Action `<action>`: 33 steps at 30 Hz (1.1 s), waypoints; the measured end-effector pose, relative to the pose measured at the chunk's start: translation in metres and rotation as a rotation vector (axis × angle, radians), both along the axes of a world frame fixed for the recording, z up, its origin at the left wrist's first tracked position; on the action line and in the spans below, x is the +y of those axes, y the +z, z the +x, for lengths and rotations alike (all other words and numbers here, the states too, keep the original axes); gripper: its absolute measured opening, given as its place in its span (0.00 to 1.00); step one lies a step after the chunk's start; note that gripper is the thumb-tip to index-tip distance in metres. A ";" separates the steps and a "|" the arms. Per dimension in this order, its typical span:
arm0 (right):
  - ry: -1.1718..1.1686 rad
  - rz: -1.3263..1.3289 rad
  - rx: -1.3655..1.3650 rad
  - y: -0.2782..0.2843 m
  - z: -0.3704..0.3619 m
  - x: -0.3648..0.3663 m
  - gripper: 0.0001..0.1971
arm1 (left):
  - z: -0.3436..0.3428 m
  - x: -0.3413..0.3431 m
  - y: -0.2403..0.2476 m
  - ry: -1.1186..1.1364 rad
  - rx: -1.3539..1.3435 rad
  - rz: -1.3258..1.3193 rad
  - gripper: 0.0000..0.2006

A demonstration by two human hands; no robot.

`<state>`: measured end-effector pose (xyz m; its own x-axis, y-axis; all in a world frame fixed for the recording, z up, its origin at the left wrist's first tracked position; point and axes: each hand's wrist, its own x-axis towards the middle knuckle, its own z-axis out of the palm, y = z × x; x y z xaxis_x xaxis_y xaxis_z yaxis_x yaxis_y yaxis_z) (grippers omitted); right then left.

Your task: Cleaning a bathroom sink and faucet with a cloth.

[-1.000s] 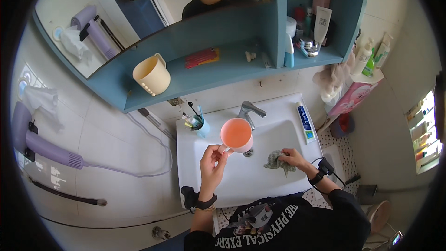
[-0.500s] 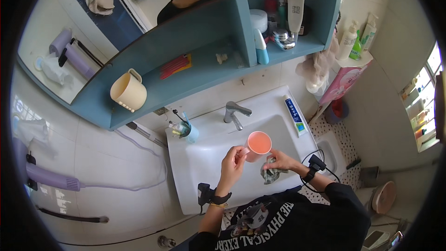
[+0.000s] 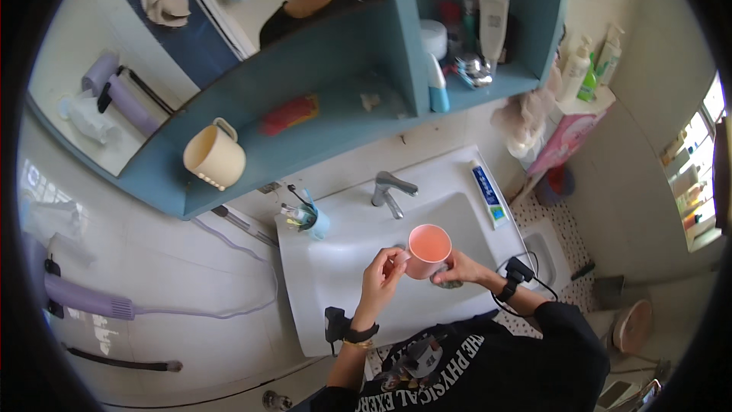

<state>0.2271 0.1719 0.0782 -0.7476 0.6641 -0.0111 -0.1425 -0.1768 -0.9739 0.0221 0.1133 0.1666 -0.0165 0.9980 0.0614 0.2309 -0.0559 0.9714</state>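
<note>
My left hand [image 3: 381, 275] grips the handle of a pink mug [image 3: 424, 265], held upright over the basin of a white sink [image 3: 305, 305]. The mug's open top faces up. At the mug's right side is my right hand [image 3: 465, 268], closed on a crumpled grey-green cloth [image 3: 450, 284]. That cloth is mostly covered by the fingers and lies against or just beside the mug's lower side; I cannot tell whether it touches. Behind the mug rises a silver faucet [image 3: 393, 191].
A toothpaste tube [image 3: 488, 192] lies on the sink's right rim. At the left back corner stands a light-blue cup with toothbrushes [image 3: 314, 223]. A blue shelf [image 3: 343, 118] overhangs the sink, holding a cream mug [image 3: 215, 156]. A purple hair dryer [image 3: 88, 296] hangs at the left.
My right hand has brought the cloth up and left to the mug's side, so less of the cloth shows. My left hand still holds the handle. The whole view has shifted slightly.
</note>
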 end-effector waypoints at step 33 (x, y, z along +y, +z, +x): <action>-0.185 -0.155 -0.444 -0.002 0.000 -0.008 0.09 | -0.053 0.069 0.200 0.418 -0.273 0.639 0.15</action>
<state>0.2273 0.1637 0.0767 -0.5184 0.7502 -0.4104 0.2365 -0.3354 -0.9119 -0.0311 0.1824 0.3670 -0.4771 0.6796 0.5573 0.1145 -0.5806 0.8061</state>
